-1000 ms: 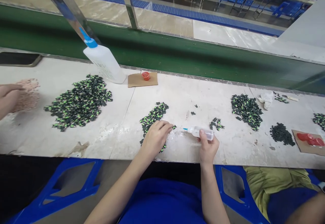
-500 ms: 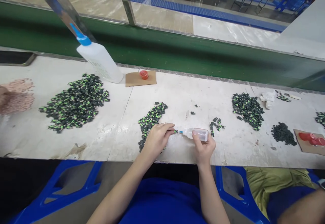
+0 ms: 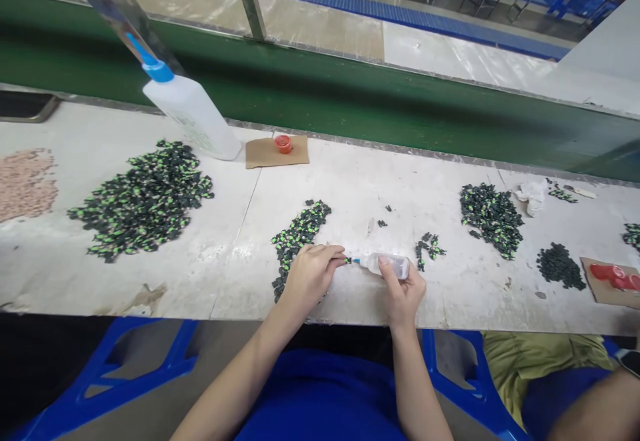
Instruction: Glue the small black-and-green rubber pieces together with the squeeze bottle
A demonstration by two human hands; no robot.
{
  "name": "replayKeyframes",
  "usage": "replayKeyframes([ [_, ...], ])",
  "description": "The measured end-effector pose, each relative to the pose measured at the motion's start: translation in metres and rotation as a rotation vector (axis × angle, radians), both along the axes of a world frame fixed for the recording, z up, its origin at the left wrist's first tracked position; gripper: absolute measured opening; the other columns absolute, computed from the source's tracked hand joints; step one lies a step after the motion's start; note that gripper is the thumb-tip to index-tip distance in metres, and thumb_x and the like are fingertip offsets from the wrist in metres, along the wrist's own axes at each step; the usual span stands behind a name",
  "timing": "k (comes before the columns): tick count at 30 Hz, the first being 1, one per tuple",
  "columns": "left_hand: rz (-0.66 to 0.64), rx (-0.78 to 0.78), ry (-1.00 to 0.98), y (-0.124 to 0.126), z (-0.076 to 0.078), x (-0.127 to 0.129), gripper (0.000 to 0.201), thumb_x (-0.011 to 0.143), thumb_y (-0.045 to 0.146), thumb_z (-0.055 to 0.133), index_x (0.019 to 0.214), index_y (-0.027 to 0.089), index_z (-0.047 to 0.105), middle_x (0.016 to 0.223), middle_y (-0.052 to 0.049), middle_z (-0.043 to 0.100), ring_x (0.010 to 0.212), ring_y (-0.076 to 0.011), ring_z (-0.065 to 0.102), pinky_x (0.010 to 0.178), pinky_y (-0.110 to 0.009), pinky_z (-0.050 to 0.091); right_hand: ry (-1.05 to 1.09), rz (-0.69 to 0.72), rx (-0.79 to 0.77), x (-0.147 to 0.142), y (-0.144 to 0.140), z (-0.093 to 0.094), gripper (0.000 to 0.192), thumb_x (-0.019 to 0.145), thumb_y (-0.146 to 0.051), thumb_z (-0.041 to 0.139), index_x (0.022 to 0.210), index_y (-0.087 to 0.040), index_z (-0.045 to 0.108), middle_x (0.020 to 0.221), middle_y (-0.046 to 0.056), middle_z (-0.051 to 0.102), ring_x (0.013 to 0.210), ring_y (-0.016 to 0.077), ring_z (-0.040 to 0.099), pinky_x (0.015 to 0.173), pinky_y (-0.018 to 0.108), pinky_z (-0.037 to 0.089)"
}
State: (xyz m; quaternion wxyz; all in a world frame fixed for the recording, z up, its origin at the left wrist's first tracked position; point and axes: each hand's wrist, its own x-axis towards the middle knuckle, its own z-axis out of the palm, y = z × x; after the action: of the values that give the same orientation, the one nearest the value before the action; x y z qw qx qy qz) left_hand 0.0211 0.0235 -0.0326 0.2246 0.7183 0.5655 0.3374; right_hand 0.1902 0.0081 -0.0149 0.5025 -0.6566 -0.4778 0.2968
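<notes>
My left hand (image 3: 310, 274) pinches a small black-and-green piece (image 3: 347, 261) at its fingertips, just right of a strip-shaped pile of the same pieces (image 3: 296, 235). My right hand (image 3: 403, 294) grips a small clear squeeze bottle (image 3: 387, 265) lying sideways, and its blue tip touches the held piece. A little cluster of pieces (image 3: 428, 249) lies just past the bottle. Both hands hover low over the white bench (image 3: 350, 187) near its front edge.
A large white bottle with a blue nozzle (image 3: 190, 115) leans at the back left beside a cardboard square with a red cap (image 3: 284, 143). Big green-black piles lie left (image 3: 143, 199) and right (image 3: 491, 210); pinkish bits (image 3: 25, 181) far left. Another person's legs (image 3: 550, 374) are at the right.
The bottle tip has closed in on the piece in my left hand and now touches it. Another person's hand at the far left has left the view.
</notes>
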Motion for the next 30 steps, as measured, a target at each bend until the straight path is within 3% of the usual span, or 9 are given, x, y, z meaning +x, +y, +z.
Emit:
replayKeyframes([
  [7,0.004,0.024,0.015,0.0000,0.0012,-0.0002,0.009,0.080,0.015,0.066,0.086,0.022,0.066,0.079,0.001,0.077,0.076,-0.0191,0.071,0.072,-0.031,0.047,0.027,-0.059,-0.003,-0.0009,0.0003,0.0021,0.037,0.072,-0.048,0.067,0.056,-0.017,0.053,0.051,-0.004,0.047,0.050,0.0105,0.043,0.048,0.023,0.036],
  [16,0.014,0.075,0.032,-0.0003,-0.0002,0.0000,0.011,0.079,0.013,0.067,0.086,0.021,0.065,0.077,0.001,0.077,0.074,-0.0188,0.072,0.071,-0.031,0.047,0.026,-0.002,-0.015,0.0008,0.0007,-0.0012,0.035,0.072,-0.046,0.067,0.058,-0.016,0.055,0.052,-0.004,0.048,0.050,0.0104,0.043,0.049,0.023,0.036],
  [26,0.011,0.030,0.019,-0.0002,-0.0006,0.0005,0.008,0.081,0.015,0.065,0.085,0.022,0.065,0.078,0.001,0.077,0.075,-0.0190,0.071,0.072,-0.032,0.047,0.055,-0.037,-0.008,-0.0006,0.0016,0.0024,0.038,0.069,-0.046,0.069,0.053,-0.017,0.051,0.049,-0.005,0.043,0.048,0.0093,0.040,0.047,0.022,0.033],
  [30,0.004,-0.001,0.019,0.0003,-0.0006,-0.0004,0.012,0.080,0.013,0.064,0.088,0.022,0.065,0.079,0.001,0.076,0.077,-0.0191,0.071,0.074,-0.033,0.048,0.109,-0.104,0.031,0.0010,0.0021,0.0003,0.035,0.068,-0.046,0.070,0.058,-0.016,0.055,0.051,-0.004,0.049,0.049,0.0106,0.044,0.048,0.023,0.036],
])
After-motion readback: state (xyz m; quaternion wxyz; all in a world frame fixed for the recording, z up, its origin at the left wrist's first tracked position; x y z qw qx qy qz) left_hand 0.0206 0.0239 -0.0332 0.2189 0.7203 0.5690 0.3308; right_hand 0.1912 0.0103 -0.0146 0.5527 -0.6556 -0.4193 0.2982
